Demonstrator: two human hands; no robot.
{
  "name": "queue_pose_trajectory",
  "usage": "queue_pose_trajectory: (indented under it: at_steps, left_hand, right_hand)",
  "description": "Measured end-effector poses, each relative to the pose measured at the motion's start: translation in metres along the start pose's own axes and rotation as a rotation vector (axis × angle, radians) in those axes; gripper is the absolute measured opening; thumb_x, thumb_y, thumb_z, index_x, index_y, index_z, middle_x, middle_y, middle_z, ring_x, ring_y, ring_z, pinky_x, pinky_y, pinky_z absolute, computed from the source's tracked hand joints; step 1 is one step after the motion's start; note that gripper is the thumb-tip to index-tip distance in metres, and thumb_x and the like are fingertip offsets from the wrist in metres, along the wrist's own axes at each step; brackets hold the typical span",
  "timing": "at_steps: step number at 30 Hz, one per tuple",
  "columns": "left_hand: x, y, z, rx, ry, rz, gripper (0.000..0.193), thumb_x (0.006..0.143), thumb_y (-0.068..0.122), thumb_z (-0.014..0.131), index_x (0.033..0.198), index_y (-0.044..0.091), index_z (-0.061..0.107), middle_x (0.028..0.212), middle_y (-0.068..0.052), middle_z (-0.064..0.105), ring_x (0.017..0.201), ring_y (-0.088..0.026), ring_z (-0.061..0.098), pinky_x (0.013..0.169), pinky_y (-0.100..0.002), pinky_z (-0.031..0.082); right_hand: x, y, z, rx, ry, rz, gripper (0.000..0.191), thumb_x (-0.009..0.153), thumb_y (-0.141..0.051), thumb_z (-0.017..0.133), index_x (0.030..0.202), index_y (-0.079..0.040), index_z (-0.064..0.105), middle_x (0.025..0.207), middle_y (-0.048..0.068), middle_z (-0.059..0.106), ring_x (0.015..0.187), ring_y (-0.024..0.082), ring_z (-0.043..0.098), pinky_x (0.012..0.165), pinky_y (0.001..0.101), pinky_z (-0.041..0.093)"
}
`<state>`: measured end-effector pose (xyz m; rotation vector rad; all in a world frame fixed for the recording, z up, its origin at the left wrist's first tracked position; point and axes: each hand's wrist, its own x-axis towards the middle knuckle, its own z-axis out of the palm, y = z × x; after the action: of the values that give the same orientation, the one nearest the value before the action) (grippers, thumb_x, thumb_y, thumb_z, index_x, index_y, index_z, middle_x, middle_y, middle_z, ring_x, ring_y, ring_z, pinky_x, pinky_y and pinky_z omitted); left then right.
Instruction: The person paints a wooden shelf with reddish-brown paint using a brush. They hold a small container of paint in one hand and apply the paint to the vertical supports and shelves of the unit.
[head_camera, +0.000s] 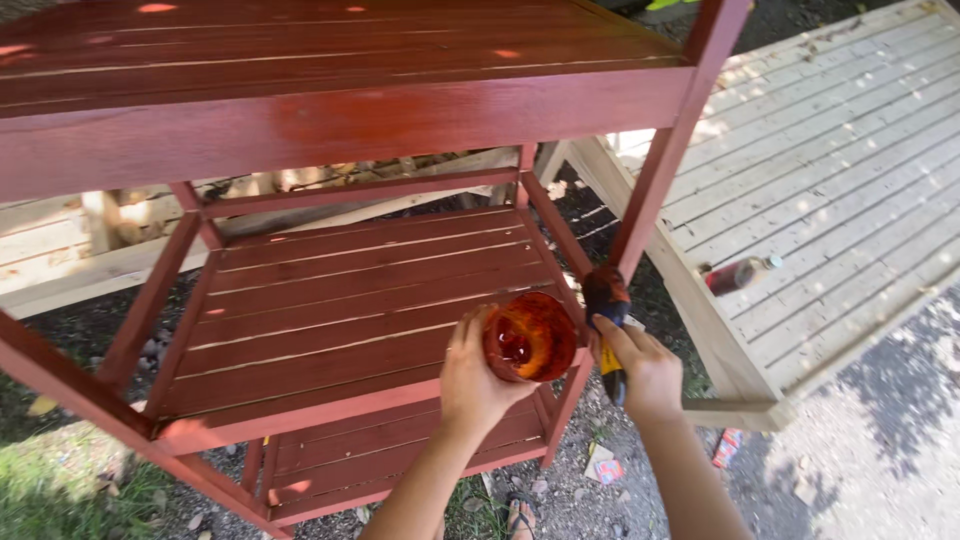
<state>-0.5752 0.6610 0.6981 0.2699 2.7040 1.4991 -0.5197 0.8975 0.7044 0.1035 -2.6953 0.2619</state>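
The right hand (648, 368) had closed its grip on a brush (606, 310), bristles against the red leg (655, 180) of the shelf unit (350, 290). The left hand (478, 375) gripped a stain-filled cup (530, 337) just beside it. Staining the leg seemed under way; the next stroke would call for steady pressure along the wood. A can (738, 274) lay on the deck (830, 160).

Glossy red-stained wooden shelf unit (340, 300); weathered bare-wood deck (830, 150).

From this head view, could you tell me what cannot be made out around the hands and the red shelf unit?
- Brush bristles: blurred against the leg.
- Handle: hidden in the right hand.
- Cup in the left hand: fill level unclear.
- Shelf unit top: cut off by the upper edge.
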Motion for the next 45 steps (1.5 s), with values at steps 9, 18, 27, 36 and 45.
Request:
queue_pose_trajectory:
  at_steps: [9,18,27,36,45]
  left_hand:
    - [0.002,-0.005,0.003,-0.034,0.030,0.016,0.103,0.045,0.027,0.100,0.134,0.008,0.054,0.130,-0.014,0.061,0.118,-0.033,0.065,0.096,-0.044,0.057]
    - [0.010,-0.017,0.013,-0.023,0.021,0.034,0.104,0.045,0.026,0.100,0.135,0.007,0.053,0.126,-0.015,0.062,0.113,-0.034,0.067,0.091,-0.044,0.060]
    - [0.011,-0.024,0.011,-0.042,0.010,0.024,0.103,0.043,0.022,0.100,0.133,0.005,0.054,0.125,-0.015,0.063,0.113,-0.033,0.068,0.091,-0.043,0.060]
    - [0.014,-0.021,0.003,-0.057,0.006,-0.018,0.100,0.043,0.020,0.099,0.132,0.008,0.055,0.125,-0.013,0.064,0.113,-0.033,0.068,0.091,-0.044,0.060]
    - [0.010,-0.015,0.019,-0.054,-0.023,0.059,0.102,0.044,0.025,0.100,0.133,0.006,0.054,0.126,-0.015,0.063,0.112,-0.033,0.069,0.090,-0.044,0.060]
  right_hand:
    - [-0.039,-0.003,0.038,-0.006,-0.064,0.082,0.045,0.083,-0.019,0.075,0.128,-0.015,0.068,0.090,0.008,0.070,0.076,0.028,0.069,0.065,0.0408,0.055]
    - [-0.061,-0.018,0.070,0.029,-0.003,0.224,0.045,0.078,-0.013,0.069,0.123,-0.015,0.074,0.095,0.008,0.076,0.076,0.029,0.072,0.065,0.0399,0.057]
    - [-0.063,-0.042,0.066,0.314,0.043,0.466,0.032,0.086,-0.012,0.078,0.118,-0.016,0.074,0.090,0.010,0.076,0.073,0.024,0.073,0.066,0.0381,0.058]
    - [-0.045,-0.010,0.061,-0.282,-0.484,-0.103,0.034,0.078,-0.008,0.070,0.112,-0.009,0.070,0.098,0.011,0.065,0.085,0.022,0.069,0.067,0.0351,0.060]
    - [-0.032,0.002,0.049,-0.400,-0.696,-0.304,0.012,0.080,-0.012,0.069,0.091,-0.009,0.074,0.094,0.010,0.066,0.086,0.023,0.069,0.067,0.0346,0.060]
